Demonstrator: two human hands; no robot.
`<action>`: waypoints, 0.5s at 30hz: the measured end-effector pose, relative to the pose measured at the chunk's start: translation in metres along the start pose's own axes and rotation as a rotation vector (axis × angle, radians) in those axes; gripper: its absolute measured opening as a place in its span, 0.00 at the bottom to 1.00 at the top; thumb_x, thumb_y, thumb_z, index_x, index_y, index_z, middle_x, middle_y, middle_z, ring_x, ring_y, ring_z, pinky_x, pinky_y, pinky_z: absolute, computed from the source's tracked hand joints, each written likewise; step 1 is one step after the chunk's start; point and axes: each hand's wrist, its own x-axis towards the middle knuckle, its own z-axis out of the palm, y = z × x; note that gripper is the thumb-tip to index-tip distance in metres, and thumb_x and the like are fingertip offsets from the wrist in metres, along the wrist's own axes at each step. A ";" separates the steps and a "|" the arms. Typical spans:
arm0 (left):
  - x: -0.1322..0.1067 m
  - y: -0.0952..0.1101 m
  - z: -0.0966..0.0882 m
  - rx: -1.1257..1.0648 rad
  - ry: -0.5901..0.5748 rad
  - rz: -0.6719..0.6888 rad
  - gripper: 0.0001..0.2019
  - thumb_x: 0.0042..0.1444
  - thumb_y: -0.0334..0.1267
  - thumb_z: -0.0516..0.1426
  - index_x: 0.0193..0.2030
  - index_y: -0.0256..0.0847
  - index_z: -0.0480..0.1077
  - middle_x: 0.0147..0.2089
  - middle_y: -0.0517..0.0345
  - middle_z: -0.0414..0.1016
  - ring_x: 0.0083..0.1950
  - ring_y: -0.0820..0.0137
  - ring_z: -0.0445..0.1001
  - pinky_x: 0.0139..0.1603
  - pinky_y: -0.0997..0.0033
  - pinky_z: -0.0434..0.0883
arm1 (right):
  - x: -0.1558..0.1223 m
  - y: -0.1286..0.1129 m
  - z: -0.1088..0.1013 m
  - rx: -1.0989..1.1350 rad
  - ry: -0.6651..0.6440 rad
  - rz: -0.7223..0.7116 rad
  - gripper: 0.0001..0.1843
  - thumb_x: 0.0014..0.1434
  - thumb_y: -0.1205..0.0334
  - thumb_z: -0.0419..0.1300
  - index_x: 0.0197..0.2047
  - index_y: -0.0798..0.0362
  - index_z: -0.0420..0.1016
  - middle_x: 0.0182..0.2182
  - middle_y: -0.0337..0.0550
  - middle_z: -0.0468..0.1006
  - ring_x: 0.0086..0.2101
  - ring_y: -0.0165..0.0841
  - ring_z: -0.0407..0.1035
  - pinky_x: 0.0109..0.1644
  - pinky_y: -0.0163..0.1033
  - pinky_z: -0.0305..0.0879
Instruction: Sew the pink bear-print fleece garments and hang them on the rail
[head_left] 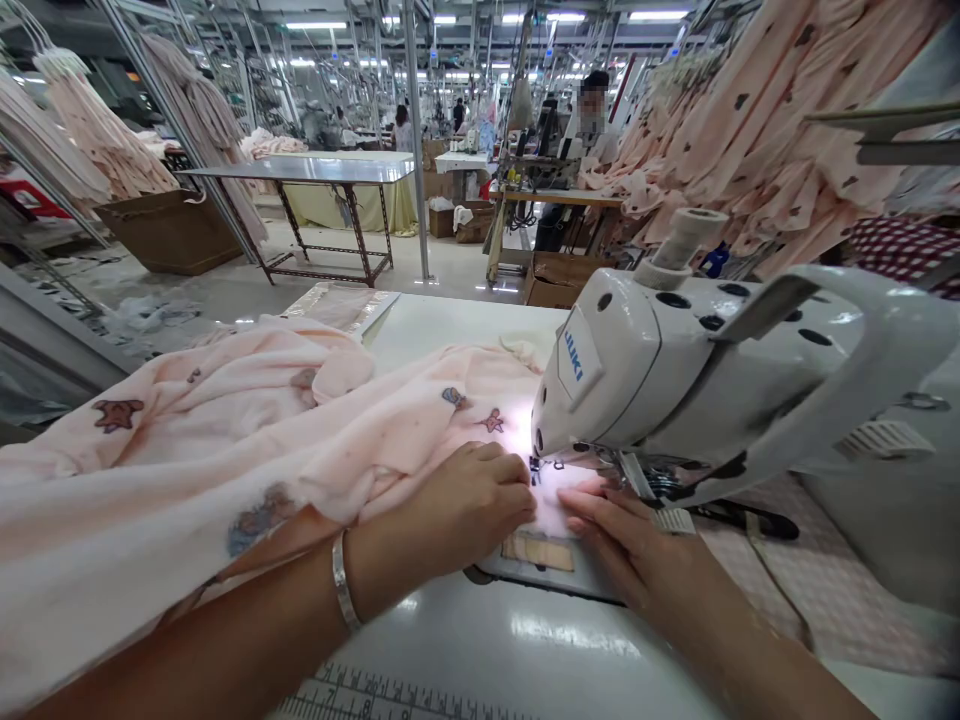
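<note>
Left hand (476, 500), a shiny silver bangle (344, 580) at its wrist, curls its fingers over the pale-pink plush fabric with printed star-like figures (337, 445); whether it pinches a fold is hidden. Right hand (637, 545) lies loosely spread, fingertips resting on the same cloth. That fabric runs from the left edge to beneath the small dark presser foot (535, 468) of a glossy white JUKI sewing machine (637, 340), between the 2 hands.

Both sets of fingers are close enough to the foot that a slip could bring 1 under the needle. The heavy spread of plush at left might drag and skew the stitching, and uneven pressure could pucker it.

Below is a smooth white worktable (465, 640) with a printed ruler scale (360, 690); pink checked cloth (840, 600) lies at right. Beyond stand a metal-topped table (315, 172), a brown cardboard box (172, 230), hanging pink garments (795, 130) and a co-worker (592, 110) under bright strip lights (658, 15).
</note>
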 end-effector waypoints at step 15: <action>0.022 -0.028 -0.003 0.075 -0.043 -0.128 0.09 0.60 0.38 0.56 0.30 0.39 0.73 0.35 0.57 0.71 0.41 0.69 0.68 0.47 0.66 0.64 | 0.003 0.016 0.016 -0.057 -0.093 0.117 0.16 0.64 0.58 0.51 0.54 0.46 0.69 0.41 0.46 0.78 0.41 0.42 0.71 0.47 0.53 0.65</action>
